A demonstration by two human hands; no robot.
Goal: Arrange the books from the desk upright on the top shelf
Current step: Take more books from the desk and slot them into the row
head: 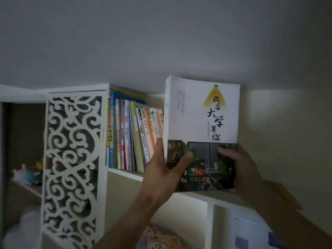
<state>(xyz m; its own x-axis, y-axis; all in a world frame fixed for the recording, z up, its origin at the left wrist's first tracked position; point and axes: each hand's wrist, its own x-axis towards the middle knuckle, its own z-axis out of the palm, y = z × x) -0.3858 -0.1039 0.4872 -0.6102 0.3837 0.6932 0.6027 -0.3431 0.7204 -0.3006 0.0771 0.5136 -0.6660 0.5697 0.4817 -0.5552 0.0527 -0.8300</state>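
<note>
Book in hand: white-covered book (pixel 203 123), right of centre in the frame, upright, cover facing the camera, bottom edge at the top shelf (pixel 125 174).
Left hand (pixel 165 169): gripping the lower left edge near the spine, thumb across the cover, fingers (pixel 159 146) curled behind.
Right hand (pixel 240 164): gripping the lower right corner, thumb on the cover.
Shelved row: row of books (pixel 133 135) at centre left, leaning rightward against each other, just left of the held book.
Neighbours: carved white panel (pixel 71 168) at left; lower shelf contents blurred.
Step, judged: seating the book upright at the row's right end.
Doing it well: spine turned outward, bottom edge set flat on the board, then slid left to prop the leaning row; grip kept until steady.
</note>
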